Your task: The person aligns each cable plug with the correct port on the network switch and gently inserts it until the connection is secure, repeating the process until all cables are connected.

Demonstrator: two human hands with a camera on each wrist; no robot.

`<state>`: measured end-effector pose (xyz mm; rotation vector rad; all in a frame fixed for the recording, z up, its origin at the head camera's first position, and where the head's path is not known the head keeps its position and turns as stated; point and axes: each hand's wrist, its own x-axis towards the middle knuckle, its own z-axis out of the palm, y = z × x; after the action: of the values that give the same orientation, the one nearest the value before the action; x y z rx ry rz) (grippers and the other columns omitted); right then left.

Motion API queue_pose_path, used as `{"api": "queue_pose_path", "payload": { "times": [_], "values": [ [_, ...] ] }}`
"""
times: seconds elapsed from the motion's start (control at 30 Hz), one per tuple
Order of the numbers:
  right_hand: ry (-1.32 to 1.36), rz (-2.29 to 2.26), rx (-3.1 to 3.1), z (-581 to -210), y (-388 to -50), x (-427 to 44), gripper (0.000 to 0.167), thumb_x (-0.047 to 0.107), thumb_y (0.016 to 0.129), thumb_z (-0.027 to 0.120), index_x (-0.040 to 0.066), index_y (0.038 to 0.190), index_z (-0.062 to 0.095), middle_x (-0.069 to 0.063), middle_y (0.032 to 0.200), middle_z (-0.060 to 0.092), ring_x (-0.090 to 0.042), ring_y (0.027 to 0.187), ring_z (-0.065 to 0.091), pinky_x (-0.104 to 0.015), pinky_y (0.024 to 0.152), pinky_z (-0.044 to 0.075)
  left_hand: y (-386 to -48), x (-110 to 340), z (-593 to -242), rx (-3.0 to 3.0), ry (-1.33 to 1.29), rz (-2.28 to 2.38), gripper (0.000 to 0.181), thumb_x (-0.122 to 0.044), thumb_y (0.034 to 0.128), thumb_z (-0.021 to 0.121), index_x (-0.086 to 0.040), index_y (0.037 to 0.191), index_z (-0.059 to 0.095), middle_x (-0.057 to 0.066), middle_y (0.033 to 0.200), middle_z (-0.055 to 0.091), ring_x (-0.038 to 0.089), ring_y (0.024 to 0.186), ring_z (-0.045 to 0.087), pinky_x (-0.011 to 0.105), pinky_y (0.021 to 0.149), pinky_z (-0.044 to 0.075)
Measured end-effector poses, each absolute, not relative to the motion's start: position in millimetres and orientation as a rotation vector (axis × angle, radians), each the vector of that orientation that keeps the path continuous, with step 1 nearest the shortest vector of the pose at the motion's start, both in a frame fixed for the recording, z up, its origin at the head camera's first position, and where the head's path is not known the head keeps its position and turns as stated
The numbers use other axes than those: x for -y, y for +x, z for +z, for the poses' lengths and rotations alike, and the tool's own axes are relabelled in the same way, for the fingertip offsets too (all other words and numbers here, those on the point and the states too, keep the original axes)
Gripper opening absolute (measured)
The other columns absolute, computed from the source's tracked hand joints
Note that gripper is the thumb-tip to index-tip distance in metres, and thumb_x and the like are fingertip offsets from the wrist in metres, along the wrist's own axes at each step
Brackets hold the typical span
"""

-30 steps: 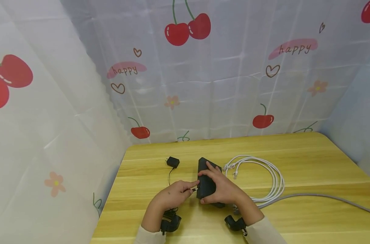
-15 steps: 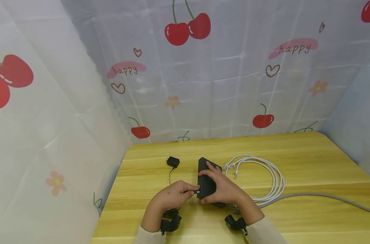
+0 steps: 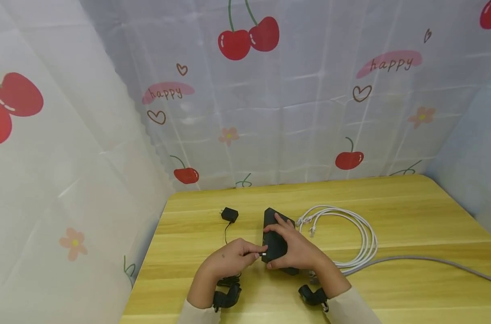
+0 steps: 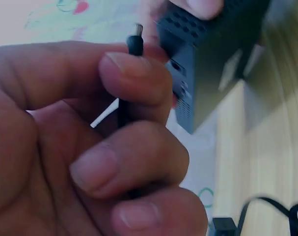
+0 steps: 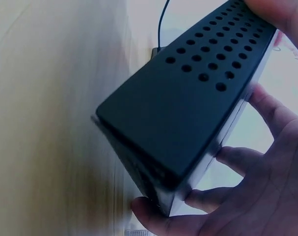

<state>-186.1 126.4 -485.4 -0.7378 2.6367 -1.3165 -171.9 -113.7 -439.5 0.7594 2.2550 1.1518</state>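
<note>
- The left hand (image 3: 231,258) pinches a thin, round black plug with a shiny metal tip (image 4: 135,45).
- The right hand (image 3: 299,249) holds a black box with round holes (image 3: 276,244).
- The box is tilted, just beside the plug, near a looped white cable (image 3: 367,238).

"Happy" stands twice on the cherry-print sheet (image 3: 286,117).
</note>
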Motion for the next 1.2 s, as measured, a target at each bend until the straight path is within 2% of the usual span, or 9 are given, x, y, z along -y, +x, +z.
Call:
{"api": "queue_pose_path", "payload": {
  "times": [0.07,0.13,0.2,0.27,0.4,0.5,0.83,1.2],
  "values": [
    [-0.738,-1.309,-2.637,-486.0,-186.2,-126.4,0.075,0.041,0.065,0.093,0.043,0.13,0.053,-0.01,0.167,0.01,-0.052,0.148,0.004,-0.075,0.1,0.031,-172.0,113.2,-440.3,-2.284,0.736,1.14,0.033,-0.015,0.1046,0.051,-0.014,0.135,0.064,0.016,0.101,0.073,0.009,0.037,0.028,0.022,0.044,0.032],
    [-0.734,-1.305,-2.631,-486.1,-186.2,-126.4,0.076,0.04,0.066,0.093,0.044,0.13,0.053,-0.009,0.167,0.009,-0.052,0.148,0.003,-0.075,0.1,0.03,-171.9,113.0,-440.6,-2.306,0.715,1.122,0.033,-0.015,0.1045,0.051,-0.013,0.135,0.063,0.014,0.101,0.074,0.008,0.038,0.027,0.022,0.044,0.032],
    [-0.732,-1.308,-2.625,-486.2,-186.4,-126.5,0.076,0.04,0.066,0.093,0.044,0.13,0.053,-0.008,0.167,0.008,-0.052,0.148,0.002,-0.075,0.1,0.03,-172.2,112.5,-440.9,-2.33,0.701,1.114,0.033,-0.014,0.1042,0.051,-0.014,0.134,0.065,0.003,0.121,0.071,0.008,0.038,0.028,0.022,0.045,0.033],
    [-0.73,-1.31,-2.626,-486.0,-186.4,-126.7,0.075,0.04,0.066,0.093,0.044,0.13,0.053,-0.008,0.168,0.009,-0.051,0.149,0.002,-0.075,0.1,0.03,-172.3,111.7,-440.8,-2.35,0.702,1.108,0.032,-0.013,0.1036,0.052,-0.014,0.133,0.066,-0.001,0.128,0.068,0.009,0.039,0.03,0.022,0.046,0.034],
    [-0.727,-1.313,-2.625,-485.8,-186.5,-127.0,0.076,0.04,0.066,0.093,0.043,0.13,0.053,-0.009,0.167,0.009,-0.052,0.148,0.004,-0.075,0.1,0.03,-172.7,109.4,-440.4,-2.391,0.696,1.094,0.031,-0.012,0.1028,0.054,-0.013,0.13,0.068,0.005,0.105,0.075,0.008,0.048,0.043,0.023,0.049,0.037],
    [-0.726,-1.326,-2.621,-484.8,-186.3,-127.1,0.076,0.038,0.065,0.093,0.042,0.13,0.053,-0.01,0.167,0.01,-0.053,0.148,0.004,-0.076,0.099,0.031,-173.2,107.7,-440.3,-2.427,0.689,1.084,0.03,-0.011,0.1019,0.055,-0.014,0.128,0.069,0.008,0.087,0.074,0.009,0.056,0.05,0.023,0.052,0.039],
    [-0.747,-1.322,-2.616,-483.9,-186.6,-127.7,0.076,0.04,0.066,0.092,0.041,0.131,0.053,-0.011,0.167,0.009,-0.053,0.148,0.005,-0.075,0.098,0.032,-175.6,105.7,-443.7,-2.539,0.71,1.022,0.029,-0.008,0.1002,0.058,-0.016,0.125,0.072,0.005,0.082,0.071,0.009,0.059,0.052,0.024,0.054,0.041],
    [-0.74,-1.323,-2.613,-485.5,-188.0,-127.4,0.076,0.038,0.066,0.093,0.042,0.131,0.053,-0.01,0.167,0.009,-0.051,0.149,0.004,-0.073,0.098,0.034,-176.4,100.4,-446.9,-2.609,0.662,1.01,0.029,-0.011,0.1016,0.056,-0.018,0.125,0.072,0.006,0.078,0.068,0.01,0.049,0.044,0.025,0.049,0.038]
  ]
}}
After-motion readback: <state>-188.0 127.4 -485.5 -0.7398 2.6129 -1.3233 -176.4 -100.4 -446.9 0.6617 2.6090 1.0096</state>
